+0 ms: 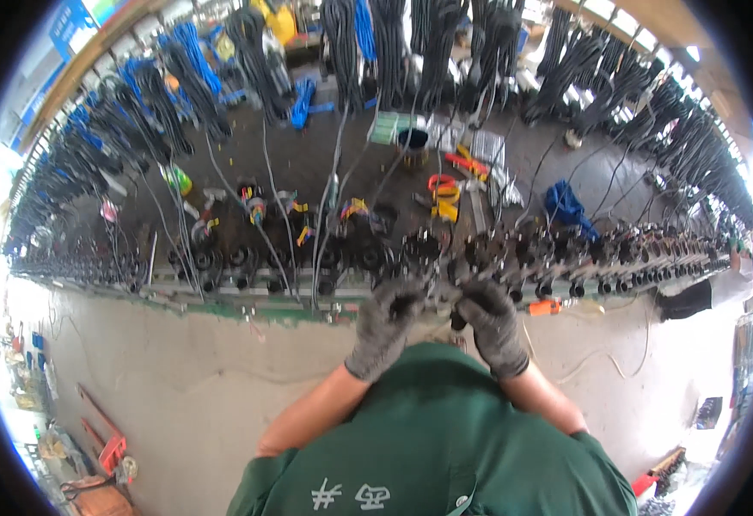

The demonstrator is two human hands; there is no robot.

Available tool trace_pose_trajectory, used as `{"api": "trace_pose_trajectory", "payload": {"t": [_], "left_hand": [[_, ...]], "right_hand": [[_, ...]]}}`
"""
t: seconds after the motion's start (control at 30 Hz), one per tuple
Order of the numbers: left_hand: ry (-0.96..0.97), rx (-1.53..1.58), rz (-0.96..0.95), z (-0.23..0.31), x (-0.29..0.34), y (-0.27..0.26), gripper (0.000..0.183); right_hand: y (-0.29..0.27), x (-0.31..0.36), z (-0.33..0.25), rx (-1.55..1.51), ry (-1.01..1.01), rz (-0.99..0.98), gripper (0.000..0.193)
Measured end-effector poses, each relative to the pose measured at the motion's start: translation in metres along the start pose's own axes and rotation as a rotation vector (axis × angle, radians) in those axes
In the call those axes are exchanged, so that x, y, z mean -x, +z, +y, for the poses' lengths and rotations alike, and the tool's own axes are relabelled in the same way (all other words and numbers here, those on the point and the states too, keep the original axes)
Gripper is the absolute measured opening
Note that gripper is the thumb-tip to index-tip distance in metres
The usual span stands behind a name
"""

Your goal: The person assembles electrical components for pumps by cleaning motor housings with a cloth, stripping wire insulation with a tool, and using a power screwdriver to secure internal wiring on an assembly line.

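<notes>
Both my hands wear grey knitted gloves and meet at the front edge of the dark workbench. My left hand is curled closed, fingertips toward the black round fittings lined up along that edge. Opposite it, my right hand is bent closed too, with a small black part by its fingertips. What exactly either hand grips is too small and blurred to name. Thin grey cables run down from above to the row of fittings.
Coiled black cables hang along the far side. On the bench lie orange-handled scissors, yellow-handled pliers, a dark cup and a blue cloth. An orange block sits at the front edge. A red metal frame stands on the floor.
</notes>
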State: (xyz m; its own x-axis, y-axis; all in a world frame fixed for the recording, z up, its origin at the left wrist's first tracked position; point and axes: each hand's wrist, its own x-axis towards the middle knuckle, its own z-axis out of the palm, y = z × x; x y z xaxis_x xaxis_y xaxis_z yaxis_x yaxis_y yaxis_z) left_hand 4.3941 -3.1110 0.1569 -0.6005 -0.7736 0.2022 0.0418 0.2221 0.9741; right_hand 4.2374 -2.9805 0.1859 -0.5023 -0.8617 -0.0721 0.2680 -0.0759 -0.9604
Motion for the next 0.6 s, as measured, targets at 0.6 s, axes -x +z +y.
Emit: {"api": "trace_pose_trajectory", "payload": {"t": [0.6], "left_hand": [[0.072, -0.138, -0.018, 0.011, -0.006, 0.02, 0.015]], "right_hand": [[-0.01, 0.004, -0.001, -0.028, -0.039, -0.05, 0.021]]}}
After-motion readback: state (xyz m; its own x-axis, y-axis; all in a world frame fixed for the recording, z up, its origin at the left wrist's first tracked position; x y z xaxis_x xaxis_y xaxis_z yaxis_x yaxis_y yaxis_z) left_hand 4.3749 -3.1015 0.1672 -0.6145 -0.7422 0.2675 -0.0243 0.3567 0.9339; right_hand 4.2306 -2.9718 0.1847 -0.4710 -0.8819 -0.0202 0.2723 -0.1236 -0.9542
